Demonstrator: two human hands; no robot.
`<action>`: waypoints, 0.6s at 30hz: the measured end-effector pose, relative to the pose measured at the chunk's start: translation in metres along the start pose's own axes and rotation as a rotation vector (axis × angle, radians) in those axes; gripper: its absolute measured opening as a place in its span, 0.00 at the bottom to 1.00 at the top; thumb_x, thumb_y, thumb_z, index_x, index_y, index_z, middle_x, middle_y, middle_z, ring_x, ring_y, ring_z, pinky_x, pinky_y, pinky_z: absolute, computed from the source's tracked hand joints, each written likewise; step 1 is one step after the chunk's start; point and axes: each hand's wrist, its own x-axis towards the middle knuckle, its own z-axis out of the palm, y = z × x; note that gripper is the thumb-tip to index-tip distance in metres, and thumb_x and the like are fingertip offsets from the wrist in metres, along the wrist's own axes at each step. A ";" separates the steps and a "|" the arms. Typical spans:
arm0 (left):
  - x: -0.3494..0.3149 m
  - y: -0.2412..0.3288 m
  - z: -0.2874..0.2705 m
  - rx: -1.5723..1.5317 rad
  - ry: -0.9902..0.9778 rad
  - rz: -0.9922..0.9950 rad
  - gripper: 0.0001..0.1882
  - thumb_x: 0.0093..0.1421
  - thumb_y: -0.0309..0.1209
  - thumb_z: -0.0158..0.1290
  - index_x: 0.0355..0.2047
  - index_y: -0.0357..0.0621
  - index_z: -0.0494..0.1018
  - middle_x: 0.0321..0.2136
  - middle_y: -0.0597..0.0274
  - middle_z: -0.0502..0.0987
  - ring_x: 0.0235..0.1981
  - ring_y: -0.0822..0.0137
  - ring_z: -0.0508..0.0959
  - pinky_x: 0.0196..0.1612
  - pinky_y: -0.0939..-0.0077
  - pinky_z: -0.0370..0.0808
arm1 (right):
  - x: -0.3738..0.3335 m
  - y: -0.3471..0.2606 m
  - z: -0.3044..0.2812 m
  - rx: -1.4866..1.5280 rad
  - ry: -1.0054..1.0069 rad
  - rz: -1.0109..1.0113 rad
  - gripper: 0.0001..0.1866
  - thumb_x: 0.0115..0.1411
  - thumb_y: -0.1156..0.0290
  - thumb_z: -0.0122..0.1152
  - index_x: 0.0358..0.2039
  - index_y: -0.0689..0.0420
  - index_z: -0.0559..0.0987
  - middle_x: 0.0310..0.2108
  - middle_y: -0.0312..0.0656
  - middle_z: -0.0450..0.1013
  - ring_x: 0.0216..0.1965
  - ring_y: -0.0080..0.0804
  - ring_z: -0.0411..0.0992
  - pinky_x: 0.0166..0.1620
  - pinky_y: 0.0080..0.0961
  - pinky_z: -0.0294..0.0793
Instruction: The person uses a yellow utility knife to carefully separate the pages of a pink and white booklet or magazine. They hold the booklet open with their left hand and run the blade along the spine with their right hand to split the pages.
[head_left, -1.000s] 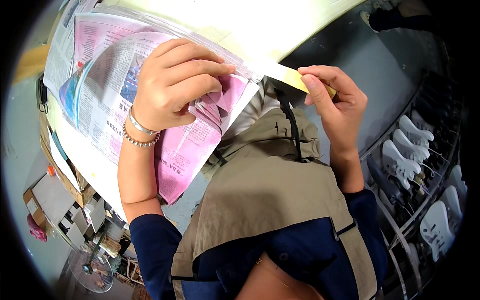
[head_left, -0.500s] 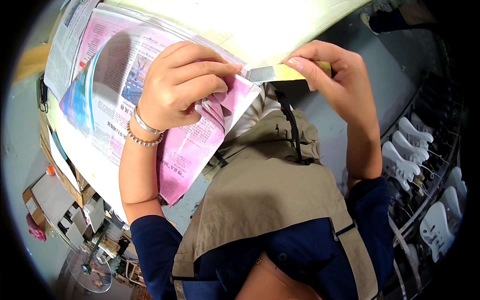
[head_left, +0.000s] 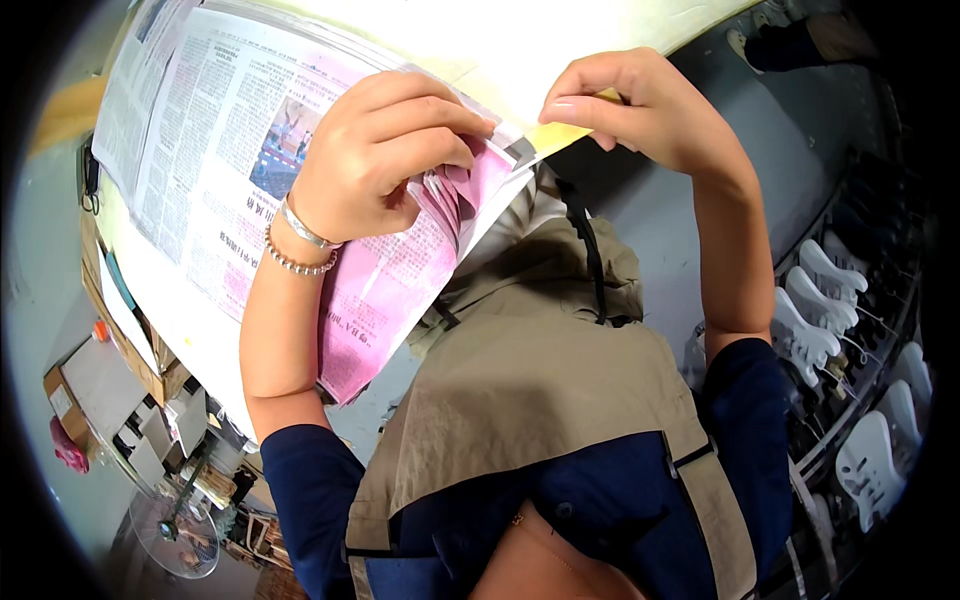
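A stack of newspaper [head_left: 215,130] with pink stains lies over the near edge of the table. My left hand [head_left: 385,150], with a bangle and a beaded bracelet at the wrist, has its fingers closed on a bunched, pink-stained newspaper fold [head_left: 442,205] near the stack's right corner. Between the thumb and fingers of my right hand [head_left: 635,110] is a flat yellow strip [head_left: 558,136] with a grey end. That grey end meets the pale corner beside my left fingertips. Whether it is stuck there or only touching, I cannot tell.
The pale table [head_left: 560,25] extends beyond my hands. White, shaped pieces [head_left: 870,465] hang on a rack at the right. A standing fan [head_left: 172,530] and cardboard boxes are at the lower left. Another person's leg [head_left: 800,45] shows at the top right.
My right hand has moved left and upward, and the yellow strip now slants up more steeply. A curled newspaper page with a blue patch, raised at the left before, no longer shows there.
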 end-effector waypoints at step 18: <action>-0.013 -0.044 0.014 -0.920 0.395 -0.175 0.16 0.55 0.36 0.61 0.18 0.42 0.70 0.22 0.61 0.73 0.29 0.67 0.73 0.40 0.73 0.72 | -0.028 -0.038 0.154 0.542 -0.248 0.175 0.10 0.59 0.69 0.62 0.36 0.64 0.80 0.21 0.39 0.75 0.20 0.19 0.71 0.24 0.18 0.70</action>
